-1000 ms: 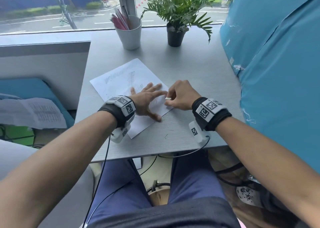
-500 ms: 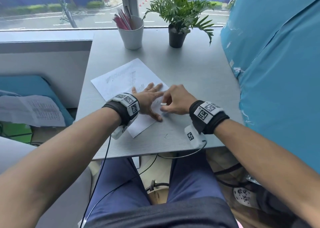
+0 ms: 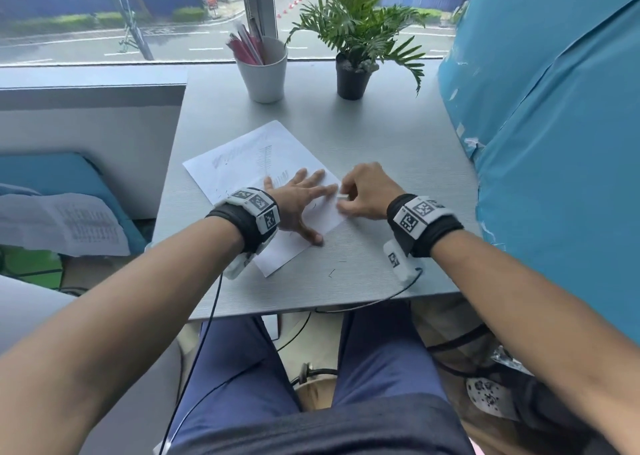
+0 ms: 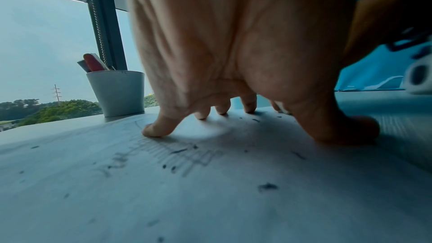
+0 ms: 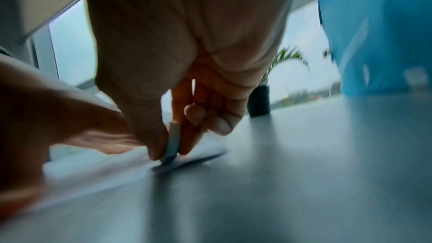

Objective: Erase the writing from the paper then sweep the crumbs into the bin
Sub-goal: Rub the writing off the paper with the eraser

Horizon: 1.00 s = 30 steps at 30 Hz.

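Observation:
A white sheet of paper [image 3: 242, 158] with faint pencil writing lies askew on the grey table [image 3: 398, 150]. My left hand [image 3: 301, 202] presses flat on the paper's near right part, fingers spread and straight. In the left wrist view the fingertips [image 4: 154, 130] rest on the paper [image 4: 163, 191] among dark eraser crumbs [image 4: 267, 186]. My right hand [image 3: 360, 195] pinches a small white eraser [image 3: 341, 196] at the paper's right edge. In the right wrist view the eraser [image 5: 173, 143] stands between thumb and fingers with its lower end on the paper. No bin is in view.
A white cup of pens [image 3: 265, 70] and a potted plant [image 3: 353, 56] stand at the table's far edge by the window. A blue covered surface [image 3: 554, 143] rises along the right. A few crumbs [image 3: 330, 274] lie on the table near the front edge.
My right hand with the eraser has shifted slightly back and forth along the paper's right edge. My left hand stays pressed on the sheet.

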Tool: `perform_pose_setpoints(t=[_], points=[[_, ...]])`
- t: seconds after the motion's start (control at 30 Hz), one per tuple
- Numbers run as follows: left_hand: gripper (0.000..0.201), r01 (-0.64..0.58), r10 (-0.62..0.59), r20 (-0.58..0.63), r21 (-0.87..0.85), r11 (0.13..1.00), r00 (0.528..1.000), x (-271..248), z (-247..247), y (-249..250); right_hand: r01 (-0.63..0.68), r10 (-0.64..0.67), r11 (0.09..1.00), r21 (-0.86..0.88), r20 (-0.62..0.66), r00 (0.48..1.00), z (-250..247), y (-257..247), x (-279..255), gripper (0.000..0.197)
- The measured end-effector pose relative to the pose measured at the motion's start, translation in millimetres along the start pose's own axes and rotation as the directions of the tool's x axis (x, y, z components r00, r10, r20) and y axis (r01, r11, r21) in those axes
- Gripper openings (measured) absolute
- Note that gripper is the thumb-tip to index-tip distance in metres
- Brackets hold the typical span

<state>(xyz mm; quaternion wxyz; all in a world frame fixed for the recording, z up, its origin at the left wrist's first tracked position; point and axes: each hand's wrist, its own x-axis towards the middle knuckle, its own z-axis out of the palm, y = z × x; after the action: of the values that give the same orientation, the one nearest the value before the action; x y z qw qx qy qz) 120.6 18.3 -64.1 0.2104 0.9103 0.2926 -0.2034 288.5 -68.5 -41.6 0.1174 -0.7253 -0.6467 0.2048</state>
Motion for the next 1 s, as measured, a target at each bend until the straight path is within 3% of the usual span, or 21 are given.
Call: perform_pose_setpoints(t=[0.1, 0.2, 0.33, 0.53, 0.63, 0.7, 0.83, 1.0], points=[[0.122, -0.007, 0.007, -0.002, -0.002, 1.000, 1.000, 0, 0, -2, -0.073, 0.069, 0.997, -0.033, -0.099, 0.993, -18, 18, 8, 0.014], [0.122, -0.037, 0.037, 0.011, -0.005, 0.999, 0.999, -1, 0, -3, -0.002, 0.004, 1.000, 0.029, -0.053, 0.999, -11, 7, 2, 0.015], [0.119, -0.095, 0.096, 0.045, -0.014, 0.995, 0.994, -10, -9, -10, -0.008, 0.008, 0.999, 0.051, -0.004, 1.000, 5, 6, -4, 0.014], [0.084, -0.024, 0.026, -0.044, 0.047, 0.999, 0.999, -27, -12, -2, 0.050, -0.051, 0.996, 0.068, 0.014, 0.999, 22, -15, -20, 0.007], [0.068, -0.030, 0.015, -0.129, -0.115, 0.993, 0.991, -31, 1, -5, 0.076, -0.079, 0.992, 0.101, 0.034, 0.996, 31, -21, -23, 0.008], [0.073, -0.029, 0.002, -0.161, -0.162, 0.986, 0.987, -33, 9, -5, 0.079, -0.083, 0.993, 0.091, 0.039, 0.996, 28, -24, -20, 0.011], [0.088, 0.038, -0.059, -0.218, -0.101, 0.994, 0.974, -34, 17, 1, -0.004, 0.014, 0.993, 0.121, -0.079, 0.997, 16, -20, -3, 0.021], [0.108, 0.097, -0.106, -0.134, -0.070, 0.993, 0.985, -29, 18, 0, -0.095, 0.108, 0.986, 0.135, -0.096, 0.989, 25, -17, 3, 0.020]])
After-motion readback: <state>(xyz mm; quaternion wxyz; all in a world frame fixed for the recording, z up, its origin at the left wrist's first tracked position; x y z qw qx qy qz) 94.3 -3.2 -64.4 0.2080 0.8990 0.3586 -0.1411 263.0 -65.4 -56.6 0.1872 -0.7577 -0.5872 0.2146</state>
